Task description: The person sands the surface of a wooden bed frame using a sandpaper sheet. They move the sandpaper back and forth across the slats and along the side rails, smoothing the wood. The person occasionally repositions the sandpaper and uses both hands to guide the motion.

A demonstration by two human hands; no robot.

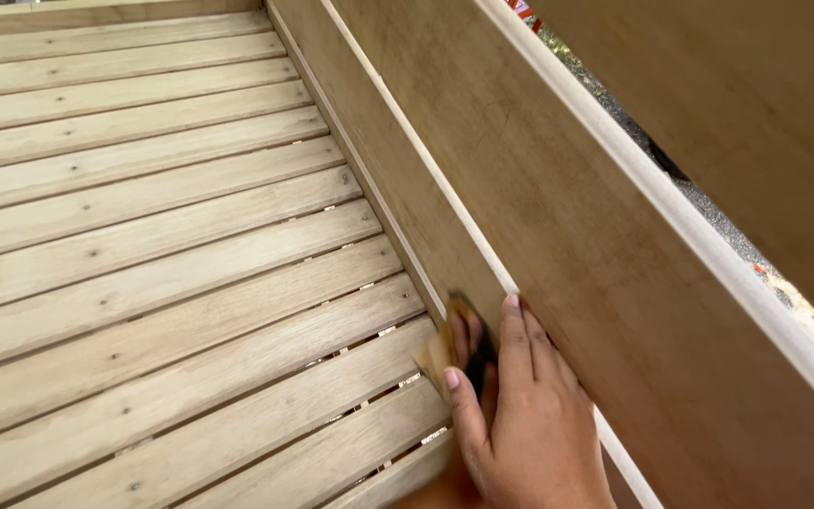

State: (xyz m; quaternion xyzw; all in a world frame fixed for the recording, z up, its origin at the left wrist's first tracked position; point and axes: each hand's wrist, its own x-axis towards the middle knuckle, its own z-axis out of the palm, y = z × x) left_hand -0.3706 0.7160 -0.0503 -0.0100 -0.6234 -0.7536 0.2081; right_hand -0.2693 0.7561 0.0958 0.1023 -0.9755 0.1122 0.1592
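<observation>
My right hand (520, 415) comes in from the bottom edge, with its back toward the camera. It grips a small folded piece of sandpaper (440, 353), tan with a dark side, between thumb and fingers. The sandpaper is pressed against the lower part of a plywood side panel (558, 198), just below a thin pale trim strip (416, 155) that runs along the panel. My index fingertip touches that strip. My left hand is out of sight.
A slatted wooden base (143, 245) with nail heads fills the left side. The side panel's pale top rail (671, 217) runs diagonally. Another plywood board (756, 94) stands at the upper right, with gravel ground (708, 212) showing in the gap.
</observation>
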